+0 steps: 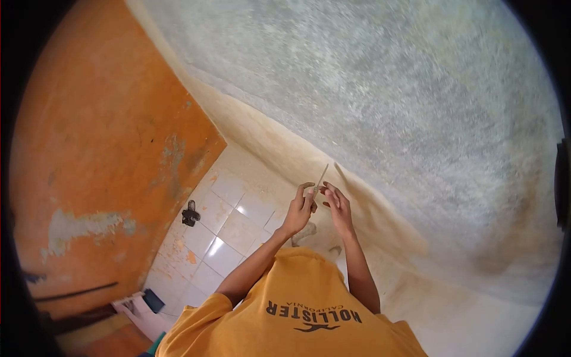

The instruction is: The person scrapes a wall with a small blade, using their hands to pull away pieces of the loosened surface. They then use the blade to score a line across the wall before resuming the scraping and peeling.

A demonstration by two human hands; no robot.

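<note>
My two hands are raised together in front of my chest, close to a rough grey wall. Between them is a thin pale stick [322, 177], pointing up and slightly away. My left hand [299, 209] has its fingers curled, with the fingertips pinching the stick's lower end. From the other side, the fingertips of my right hand [338, 205] meet that same lower end. What the stick is made of is too small to tell. My orange shirt [297, 309] fills the bottom of the view.
The grey plastered wall [404, 101] runs along the right, with a pale base strip. An orange wall [101, 149] with worn patches stands at left. White floor tiles [232, 226] lie below. A small dark object [190, 214] sits on them, and white and blue items [143, 303] lie at lower left.
</note>
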